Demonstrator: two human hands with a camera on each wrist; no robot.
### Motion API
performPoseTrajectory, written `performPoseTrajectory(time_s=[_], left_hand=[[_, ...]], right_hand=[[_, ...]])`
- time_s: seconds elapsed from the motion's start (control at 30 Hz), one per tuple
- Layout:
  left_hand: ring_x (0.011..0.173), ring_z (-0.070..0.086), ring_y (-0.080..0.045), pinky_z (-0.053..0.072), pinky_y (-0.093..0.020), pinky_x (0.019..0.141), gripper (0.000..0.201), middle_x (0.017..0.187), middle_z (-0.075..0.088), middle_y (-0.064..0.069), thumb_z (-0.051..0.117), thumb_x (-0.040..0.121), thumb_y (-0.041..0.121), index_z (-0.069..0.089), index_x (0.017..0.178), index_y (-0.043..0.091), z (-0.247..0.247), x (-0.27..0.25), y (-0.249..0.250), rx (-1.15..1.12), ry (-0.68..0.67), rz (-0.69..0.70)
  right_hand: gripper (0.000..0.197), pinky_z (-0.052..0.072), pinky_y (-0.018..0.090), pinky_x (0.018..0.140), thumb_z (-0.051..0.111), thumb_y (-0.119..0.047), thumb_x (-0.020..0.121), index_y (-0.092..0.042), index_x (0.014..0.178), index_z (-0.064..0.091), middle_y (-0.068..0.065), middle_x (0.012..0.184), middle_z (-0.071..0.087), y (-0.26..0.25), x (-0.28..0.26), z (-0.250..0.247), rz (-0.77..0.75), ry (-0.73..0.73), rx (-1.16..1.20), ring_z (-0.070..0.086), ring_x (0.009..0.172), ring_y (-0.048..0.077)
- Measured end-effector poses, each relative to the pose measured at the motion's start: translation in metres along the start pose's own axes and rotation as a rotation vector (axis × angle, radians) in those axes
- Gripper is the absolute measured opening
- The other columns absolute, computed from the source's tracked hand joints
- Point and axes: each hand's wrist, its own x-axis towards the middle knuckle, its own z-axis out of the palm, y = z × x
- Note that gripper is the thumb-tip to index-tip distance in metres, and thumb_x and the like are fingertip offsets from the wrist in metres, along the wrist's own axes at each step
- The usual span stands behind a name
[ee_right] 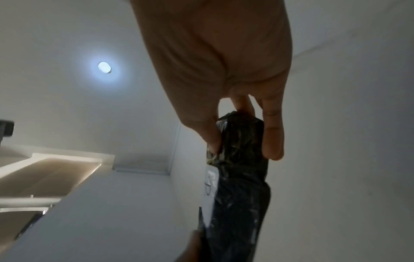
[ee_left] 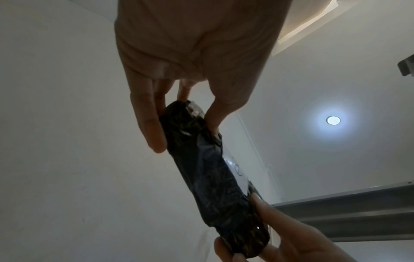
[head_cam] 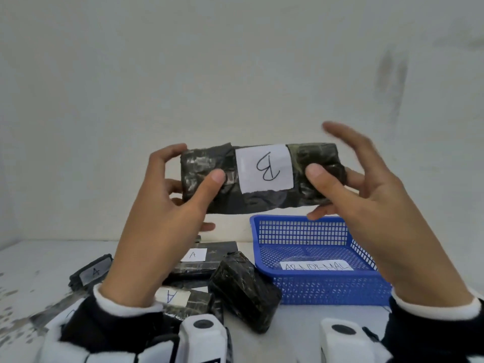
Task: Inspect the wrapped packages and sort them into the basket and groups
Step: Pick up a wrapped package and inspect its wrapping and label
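A black wrapped package (head_cam: 262, 176) with a white label marked "B" is held up in front of the wall, above the table. My left hand (head_cam: 180, 189) pinches its left end, thumb in front and fingers behind. My right hand (head_cam: 340, 176) pinches the right end the same way, index finger lifted clear. The left wrist view shows the package (ee_left: 206, 168) edge-on between my left fingers (ee_left: 152, 127). In the right wrist view the package (ee_right: 241, 177) sits between thumb and finger. A blue basket (head_cam: 314, 284) labelled "ABNORMAL" stands below on the right, holding only its label.
On the white table (head_cam: 31, 263), below my left hand, lie several black packages: ones labelled "A" (head_cam: 204, 258) (head_cam: 89, 271) (head_cam: 180, 297) and one unlabelled-side block (head_cam: 243, 286) next to the basket. A pale wall stands close behind.
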Motion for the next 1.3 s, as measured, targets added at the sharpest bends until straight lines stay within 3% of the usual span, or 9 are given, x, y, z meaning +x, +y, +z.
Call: performPoseTrajectory(time_s=[0.2,0.37,0.6,0.73,0.87,0.97,1.03,1.13,1.3], left_hand=[[0.079,0.072,-0.009,0.053,-0.033,0.081,0.081,0.096,0.071,0.014,0.070,0.053,0.060,0.041,0.128,0.052,-0.002,-0.003,0.004,0.081,0.028,0.062],[0.074,0.066,0.004,0.050,-0.026,0.072,0.073,0.094,0.068,0.020,0.070,0.054,0.062,0.037,0.119,0.054,0.001,-0.004,0.004,0.082,0.054,0.075],[0.064,0.062,0.009,0.044,-0.005,0.055,0.062,0.084,0.065,0.021,0.074,0.066,0.053,0.036,0.114,0.052,0.010,-0.005,-0.001,0.131,0.072,0.104],[0.075,0.060,0.016,0.042,-0.002,0.056,0.071,0.089,0.062,0.022,0.066,0.064,0.062,0.030,0.125,0.054,0.016,-0.005,-0.007,0.276,-0.080,0.092],[0.082,0.061,0.003,0.040,-0.014,0.063,0.082,0.102,0.056,0.019,0.054,0.066,0.069,0.023,0.140,0.050,0.025,-0.001,-0.026,0.485,-0.253,0.030],[0.094,0.059,-0.004,0.042,-0.023,0.072,0.062,0.106,0.058,0.014,0.057,0.080,0.061,0.038,0.135,0.040,0.034,0.006,-0.052,0.611,-0.347,0.002],[0.099,0.059,-0.009,0.040,-0.024,0.080,0.043,0.109,0.060,0.009,0.060,0.086,0.051,0.051,0.124,0.034,0.040,0.009,-0.071,0.702,-0.424,-0.039],[0.108,0.059,-0.010,0.042,-0.025,0.091,0.029,0.115,0.064,0.007,0.063,0.088,0.042,0.060,0.115,0.031,0.050,0.013,-0.104,0.754,-0.488,-0.070],[0.129,0.047,-0.017,0.036,-0.028,0.103,0.045,0.134,0.055,0.003,0.058,0.091,0.047,0.048,0.134,0.037,0.073,0.007,-0.130,0.780,-0.614,-0.083]], right_hand=[[0.042,0.059,0.019,0.066,0.073,-0.043,0.067,-0.039,0.108,0.066,-0.014,0.089,0.076,0.001,-0.001,0.007,-0.016,-0.047,-0.021,0.075,0.077,0.009],[0.041,0.059,0.018,0.073,0.071,-0.053,0.065,-0.042,0.103,0.065,-0.018,0.092,0.074,-0.001,-0.002,0.007,-0.036,-0.036,-0.066,0.075,0.082,0.008],[0.030,0.052,0.008,0.058,0.072,-0.030,0.085,-0.040,0.112,0.068,-0.003,0.115,0.065,0.001,-0.001,-0.002,0.023,0.011,-0.101,0.075,0.078,0.010],[0.030,0.059,0.021,0.058,0.074,-0.020,0.085,-0.038,0.109,0.070,-0.007,0.108,0.066,0.001,0.002,-0.020,-0.006,0.069,-0.116,0.075,0.079,0.013],[0.031,0.061,0.025,0.058,0.075,-0.017,0.086,-0.040,0.106,0.068,-0.011,0.099,0.065,0.023,0.009,-0.054,0.044,0.182,-0.258,0.073,0.083,0.018],[0.028,0.061,0.043,0.079,0.076,-0.020,0.086,-0.033,0.110,0.068,0.000,0.104,0.068,0.062,0.016,-0.084,0.160,0.217,-0.476,0.070,0.095,0.027],[0.028,0.053,0.040,0.093,0.074,-0.024,0.087,-0.028,0.114,0.068,0.009,0.113,0.068,0.091,0.021,-0.103,0.261,0.218,-0.654,0.065,0.103,0.029],[0.031,0.045,0.033,0.091,0.071,-0.025,0.089,-0.021,0.120,0.065,0.013,0.121,0.065,0.131,0.025,-0.126,0.418,0.194,-0.839,0.062,0.109,0.033],[0.032,0.047,0.034,0.084,0.063,-0.023,0.096,-0.021,0.125,0.052,0.016,0.122,0.063,0.172,0.026,-0.149,0.599,0.067,-0.917,0.059,0.098,0.029]])
